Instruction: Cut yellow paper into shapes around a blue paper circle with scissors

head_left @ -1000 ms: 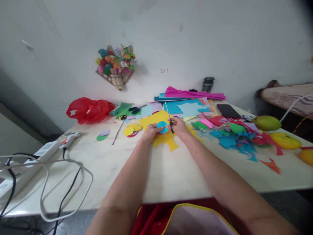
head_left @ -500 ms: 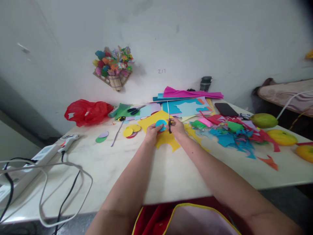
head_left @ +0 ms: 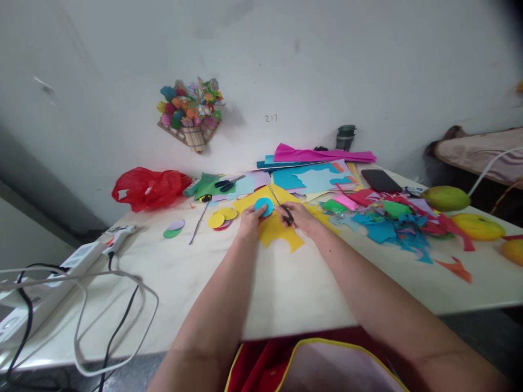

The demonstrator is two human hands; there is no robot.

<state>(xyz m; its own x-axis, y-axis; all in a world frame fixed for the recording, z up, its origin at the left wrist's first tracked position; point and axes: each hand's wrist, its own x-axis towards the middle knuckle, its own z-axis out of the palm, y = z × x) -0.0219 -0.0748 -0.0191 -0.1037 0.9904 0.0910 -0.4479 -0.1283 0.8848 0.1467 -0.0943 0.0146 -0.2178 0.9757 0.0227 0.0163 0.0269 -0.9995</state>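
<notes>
Blue disc (head_left: 261, 203) in left hand (head_left: 250, 220), cluttered cream table (head_left: 294, 305), pale wall (head_left: 368, 71)

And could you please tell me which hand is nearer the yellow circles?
Left: the left hand, holding a blue circle, is just right of the yellow circles; the right hand, holding scissors, is farther right.

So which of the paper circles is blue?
The blue circle, in the grip of the left hand; the yellow circles, green circle and lilac circle lie further left.
</notes>
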